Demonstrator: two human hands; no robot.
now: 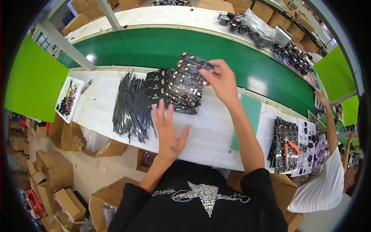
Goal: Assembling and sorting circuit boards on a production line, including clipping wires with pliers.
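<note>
My right hand (223, 81) pinches the upper right corner of a black circuit board panel (184, 79) dotted with pale squares. The panel is tilted and slightly blurred, raised over a stack of black circuit boards (155, 88) on the white table. Below the stack, my left hand (168, 133) is spread with its fingers apart and holds nothing. Its fingertips are close to the stack's lower edge; whether they touch it I cannot tell. Just left of that hand lies a loose heap of long thin black strips (132, 110).
A white tray (80, 88) of small parts and pliers stands at left, beside a red-handled tool (87, 86). A green conveyor belt (143, 44) runs behind. Rightward lie a green mat (250, 112) and orange-handled cutters (290, 147) on boards. A co-worker's arm (330, 123) reaches in at right.
</note>
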